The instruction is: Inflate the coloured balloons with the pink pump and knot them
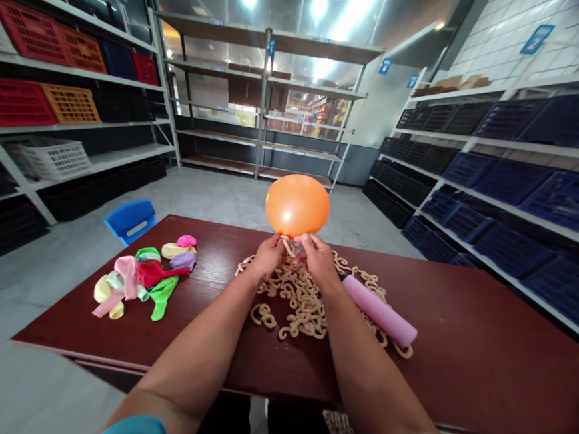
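An inflated orange balloon (297,205) stands upright above the table, its neck down between my two hands. My left hand (269,253) has its fingers closed at the left side of the neck, beside a tan curl. My right hand (317,255) pinches at the neck's right side, thumb and finger together. Under and around the hands lies a loose heap of tan curly pieces (301,303). A pink cylinder with a dark end (381,311) rests on the heap's right part, next to my right forearm.
Uninflated balloons in several colours (144,276) lie on the left of the dark red table (449,338). A blue chair (130,221) stands behind its left edge. Shelves with crates line both sides, and a rack (261,79) stands at the back.
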A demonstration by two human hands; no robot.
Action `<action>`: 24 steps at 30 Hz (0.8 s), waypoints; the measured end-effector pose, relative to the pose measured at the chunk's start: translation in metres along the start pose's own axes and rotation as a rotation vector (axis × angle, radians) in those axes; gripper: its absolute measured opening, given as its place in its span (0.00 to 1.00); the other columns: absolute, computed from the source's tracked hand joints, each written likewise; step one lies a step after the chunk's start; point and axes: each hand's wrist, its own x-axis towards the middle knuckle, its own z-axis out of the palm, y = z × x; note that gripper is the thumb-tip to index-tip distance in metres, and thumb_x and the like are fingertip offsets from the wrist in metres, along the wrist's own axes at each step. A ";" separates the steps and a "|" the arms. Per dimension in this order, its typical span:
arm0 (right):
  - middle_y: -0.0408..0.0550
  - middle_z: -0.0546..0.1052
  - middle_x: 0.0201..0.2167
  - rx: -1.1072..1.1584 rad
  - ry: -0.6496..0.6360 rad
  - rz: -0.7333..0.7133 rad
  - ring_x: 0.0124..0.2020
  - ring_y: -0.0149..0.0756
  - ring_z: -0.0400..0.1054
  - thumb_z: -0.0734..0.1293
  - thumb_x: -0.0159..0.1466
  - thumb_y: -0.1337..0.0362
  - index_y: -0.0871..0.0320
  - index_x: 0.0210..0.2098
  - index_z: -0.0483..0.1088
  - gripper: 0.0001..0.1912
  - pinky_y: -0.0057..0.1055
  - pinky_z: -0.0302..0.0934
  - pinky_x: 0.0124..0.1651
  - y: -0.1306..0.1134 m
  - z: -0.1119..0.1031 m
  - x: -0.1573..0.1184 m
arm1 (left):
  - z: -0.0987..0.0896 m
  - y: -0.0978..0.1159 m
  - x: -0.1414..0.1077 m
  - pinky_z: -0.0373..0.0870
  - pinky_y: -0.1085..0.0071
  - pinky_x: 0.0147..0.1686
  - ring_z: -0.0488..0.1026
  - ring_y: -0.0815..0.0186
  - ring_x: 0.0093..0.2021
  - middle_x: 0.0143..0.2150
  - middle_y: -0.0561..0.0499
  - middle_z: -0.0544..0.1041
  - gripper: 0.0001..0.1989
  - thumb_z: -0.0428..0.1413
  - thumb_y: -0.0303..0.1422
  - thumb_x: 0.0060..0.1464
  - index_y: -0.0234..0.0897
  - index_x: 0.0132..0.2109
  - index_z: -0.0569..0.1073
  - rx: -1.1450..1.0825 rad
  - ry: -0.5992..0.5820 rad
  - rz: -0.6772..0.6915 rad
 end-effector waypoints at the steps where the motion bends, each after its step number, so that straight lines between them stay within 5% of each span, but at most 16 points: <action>1: 0.43 0.74 0.26 -0.011 0.025 -0.016 0.17 0.27 0.63 0.59 0.56 0.48 0.57 0.35 0.70 0.20 0.25 0.54 0.20 0.001 -0.001 0.001 | 0.001 0.001 -0.001 0.47 0.78 0.16 0.50 0.77 0.14 0.17 0.59 0.57 0.11 0.49 0.40 0.54 0.35 0.34 0.64 -0.072 -0.044 -0.013; 6: 0.44 0.75 0.29 -0.008 0.046 -0.054 0.21 0.27 0.63 0.66 0.51 0.51 0.58 0.33 0.72 0.18 0.26 0.60 0.25 0.011 0.000 0.005 | 0.002 0.001 -0.004 0.45 0.78 0.15 0.48 0.77 0.13 0.16 0.59 0.57 0.10 0.48 0.38 0.54 0.35 0.33 0.64 -0.068 -0.128 -0.036; 14: 0.42 0.71 0.20 0.034 0.026 -0.004 0.18 0.26 0.61 0.65 0.52 0.53 0.59 0.30 0.70 0.15 0.25 0.57 0.22 0.008 0.010 0.001 | -0.007 -0.006 0.004 0.57 0.76 0.25 0.63 0.71 0.24 0.23 0.52 0.69 0.09 0.46 0.31 0.52 0.34 0.27 0.67 0.496 0.070 0.206; 19: 0.38 0.67 0.15 -0.048 0.075 -0.004 0.17 0.27 0.60 0.61 0.56 0.54 0.57 0.29 0.65 0.12 0.25 0.57 0.22 0.009 0.014 0.001 | -0.004 -0.003 0.000 0.53 0.77 0.20 0.57 0.74 0.18 0.19 0.55 0.63 0.12 0.45 0.35 0.54 0.35 0.26 0.63 0.237 -0.020 0.140; 24: 0.41 0.70 0.21 -0.024 0.187 -0.008 0.21 0.29 0.63 0.57 0.57 0.53 0.58 0.33 0.64 0.14 0.26 0.59 0.25 0.023 0.012 0.007 | 0.001 0.006 -0.008 0.47 0.77 0.17 0.49 0.76 0.15 0.17 0.59 0.56 0.11 0.47 0.38 0.53 0.35 0.29 0.63 0.094 -0.170 0.069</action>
